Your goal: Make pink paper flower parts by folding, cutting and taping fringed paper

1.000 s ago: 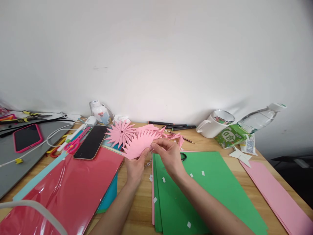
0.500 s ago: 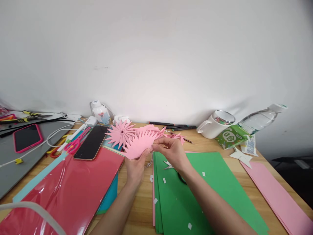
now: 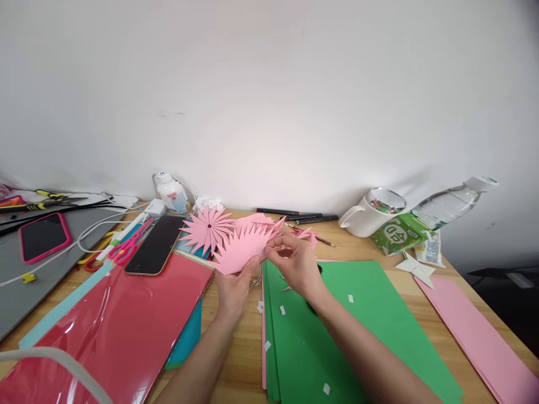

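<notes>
A pink paper fan with pointed tips is held up over the desk. My left hand grips its lower edge, thumb on the near face. At the fan's right end, the thumb and fingertips of my right hand are pinched on the paper. Just behind lies a round pink paper rosette, with more folded pink pieces to its right. Below my right hand, scissors rest on a stack of green paper, partly hidden by the hand and forearm.
Red paper in a glossy sleeve and a black phone lie left, near pink scissors. Black markers, a white mug and a tilted water bottle are along the wall. Pink sheets lie right.
My right hand has shifted slightly right and down along the fan's end, covering more of the scissors. The left hand keeps its grip almost unmoved.
</notes>
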{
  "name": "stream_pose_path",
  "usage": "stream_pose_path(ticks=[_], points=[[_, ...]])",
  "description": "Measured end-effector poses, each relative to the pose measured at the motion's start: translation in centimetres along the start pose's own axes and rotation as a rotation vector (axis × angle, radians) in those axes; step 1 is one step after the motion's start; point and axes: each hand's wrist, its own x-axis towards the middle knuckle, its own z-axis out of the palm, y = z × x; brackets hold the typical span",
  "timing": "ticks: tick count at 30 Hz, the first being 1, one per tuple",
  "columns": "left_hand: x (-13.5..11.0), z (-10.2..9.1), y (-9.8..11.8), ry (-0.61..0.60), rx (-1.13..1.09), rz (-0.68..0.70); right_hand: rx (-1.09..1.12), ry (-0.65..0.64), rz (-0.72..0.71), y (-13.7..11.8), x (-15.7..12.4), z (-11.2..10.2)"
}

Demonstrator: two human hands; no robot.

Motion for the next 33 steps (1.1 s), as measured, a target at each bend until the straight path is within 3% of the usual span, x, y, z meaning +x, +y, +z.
stream_pose_path(ticks=[4,11,19,24,33], points=[[0.0,0.0,0.2,-0.005,0.0,0.007,-0.013,0.029,-0.017,0.2,-0.1,0.4],[0.2,-0.2,0.1,-0.005,0.033,0.015,0.028,-0.161,0.046,0.2,0.8,-1.1],[0.1,-0.2,0.0,-0.006,0.027,0.011,0.025,-0.232,0.027,0.0,1.1,-2.0],[-0.1,-0.1,0.0,-0.018,-0.006,-0.02,0.02,-0.153,0.009,-0.1,0.7,-1.3],[-0.1,0.0,0.3,-0.01,-0.027,-0.029,-0.175,0.046,-0.27,0.3,-0.1,-0.3]])
